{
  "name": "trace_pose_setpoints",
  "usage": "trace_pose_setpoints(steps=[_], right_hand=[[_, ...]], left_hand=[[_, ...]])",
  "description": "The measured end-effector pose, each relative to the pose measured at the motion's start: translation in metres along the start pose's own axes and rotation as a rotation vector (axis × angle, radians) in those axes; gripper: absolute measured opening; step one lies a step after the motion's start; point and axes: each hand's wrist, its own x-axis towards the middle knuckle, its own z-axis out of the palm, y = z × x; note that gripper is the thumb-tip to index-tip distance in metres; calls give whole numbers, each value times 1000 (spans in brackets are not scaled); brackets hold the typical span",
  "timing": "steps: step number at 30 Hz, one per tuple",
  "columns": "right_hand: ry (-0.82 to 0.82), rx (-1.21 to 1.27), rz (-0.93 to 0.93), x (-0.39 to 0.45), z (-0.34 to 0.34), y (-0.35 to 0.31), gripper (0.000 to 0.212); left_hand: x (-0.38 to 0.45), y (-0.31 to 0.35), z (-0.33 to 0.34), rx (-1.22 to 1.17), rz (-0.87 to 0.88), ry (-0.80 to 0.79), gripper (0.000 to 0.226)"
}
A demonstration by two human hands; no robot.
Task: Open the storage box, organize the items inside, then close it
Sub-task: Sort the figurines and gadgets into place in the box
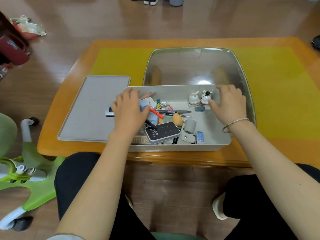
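Observation:
The white storage box point(180, 147) stands open on the table, its clear lid point(195, 66) tilted up behind it. Inside lie two rabbit figurines point(199, 98), pens point(174, 111), binder clips point(163, 104), a black Wi-Fi device point(161, 132), an orange marker point(156, 113) and a grey pouch point(188, 130). My left hand point(129, 110) is at the box's left end, fingers curled round a pale blue object point(143, 105). My right hand point(228, 104) hovers at the right end with fingers spread, its thumb touching the small grey tube point(201, 108) beside the figurines.
A grey tray point(90, 108) lies left of the box on the orange table with a yellow mat point(270, 84); a small silver device point(109, 112) rests on the tray. A green ride-on toy point(26, 170) stands on the floor at left. My knees are under the table's near edge.

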Motion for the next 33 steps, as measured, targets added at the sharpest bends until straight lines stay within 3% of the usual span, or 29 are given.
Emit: trace_pose_setpoints(steps=[4,8,11,16,21,25,29,33], right_hand=[[-71,170,-196,-2,0,-32,36],[-518,254,-455,-18,3,-69,37],[-741,224,-549,-30,11,-83,55],[-662,12,-650,-30,24,-90,72],[-630,-12,-645,-29,26,-94,61],[-633,78,-603,-31,20,-78,53],[-638,255,-459,-26,-2,-51,58],[-409,349,-286,-17,-18,-23,56]], left_hand=[[0,-29,-12,39,-108,-63,78],[-4,-47,-15,-25,-178,-221,70],[-6,-47,-14,-38,-130,-187,58],[-8,-49,-19,-54,-96,-88,31],[-10,-49,-25,-156,-56,-60,13],[-12,-41,-28,-268,-15,-26,18],[-12,-25,-25,-309,71,-137,17],[-16,-12,-18,-137,174,-245,24]])
